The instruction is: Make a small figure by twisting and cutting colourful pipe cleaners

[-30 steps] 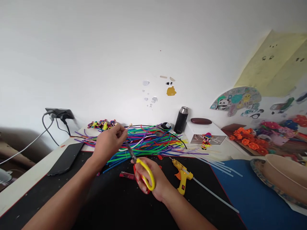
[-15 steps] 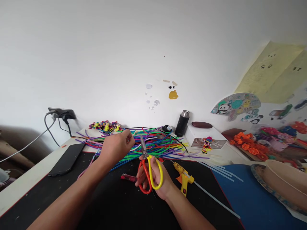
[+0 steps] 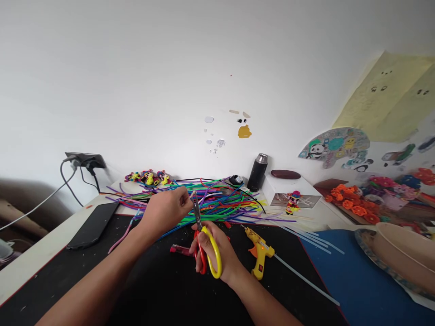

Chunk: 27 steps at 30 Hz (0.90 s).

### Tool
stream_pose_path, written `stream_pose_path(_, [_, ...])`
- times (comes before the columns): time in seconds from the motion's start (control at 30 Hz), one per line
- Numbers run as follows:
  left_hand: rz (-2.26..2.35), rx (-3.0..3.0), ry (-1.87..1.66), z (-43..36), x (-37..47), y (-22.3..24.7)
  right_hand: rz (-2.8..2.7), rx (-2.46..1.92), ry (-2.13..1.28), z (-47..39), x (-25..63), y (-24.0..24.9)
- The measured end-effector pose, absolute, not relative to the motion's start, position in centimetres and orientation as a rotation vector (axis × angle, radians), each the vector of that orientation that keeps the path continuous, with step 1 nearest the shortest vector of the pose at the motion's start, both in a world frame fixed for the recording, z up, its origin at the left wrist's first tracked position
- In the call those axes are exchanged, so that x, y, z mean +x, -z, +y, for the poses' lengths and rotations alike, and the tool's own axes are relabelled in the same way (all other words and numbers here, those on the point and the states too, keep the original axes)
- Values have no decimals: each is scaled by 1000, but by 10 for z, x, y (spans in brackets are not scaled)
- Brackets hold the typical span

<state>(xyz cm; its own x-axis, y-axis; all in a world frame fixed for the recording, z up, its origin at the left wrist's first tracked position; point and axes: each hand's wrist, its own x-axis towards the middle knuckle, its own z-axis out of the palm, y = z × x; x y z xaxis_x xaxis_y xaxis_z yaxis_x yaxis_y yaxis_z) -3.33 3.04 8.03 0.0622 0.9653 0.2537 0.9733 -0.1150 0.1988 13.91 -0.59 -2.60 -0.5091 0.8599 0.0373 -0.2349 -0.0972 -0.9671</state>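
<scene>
My right hand (image 3: 222,251) grips a pair of scissors (image 3: 213,256) with one red and one yellow handle loop, its blades pointing up and nearly together. Fingers closed in a pinch, my left hand (image 3: 166,209) is just left of the blade tips. A small pale piece (image 3: 193,193) shows between its fingertips and the blades; most of it is hidden. Behind both hands lies a wide heap of coloured pipe cleaners (image 3: 224,206). Beneath the scissors, a pink-red lighter (image 3: 180,249) rests on the black mat (image 3: 152,290).
A yellow glue gun (image 3: 260,253) with a long glue stick lies right of my right hand. A black phone (image 3: 93,225) is at the left. A black flask (image 3: 257,173), a white box (image 3: 272,183) and a small figure (image 3: 293,202) stand behind. A basin (image 3: 401,253) sits far right.
The scissors have moved left and turned, bringing the blade tips up to my left fingertips. Their handles have come closer together. My left hand has shifted slightly.
</scene>
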Motion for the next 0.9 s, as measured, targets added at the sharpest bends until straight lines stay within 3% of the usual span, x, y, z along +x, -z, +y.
stream_pose_path(0.9, [-2010, -2522, 364, 15, -24, -82, -1247, -879, -1711, -7, 137, 24])
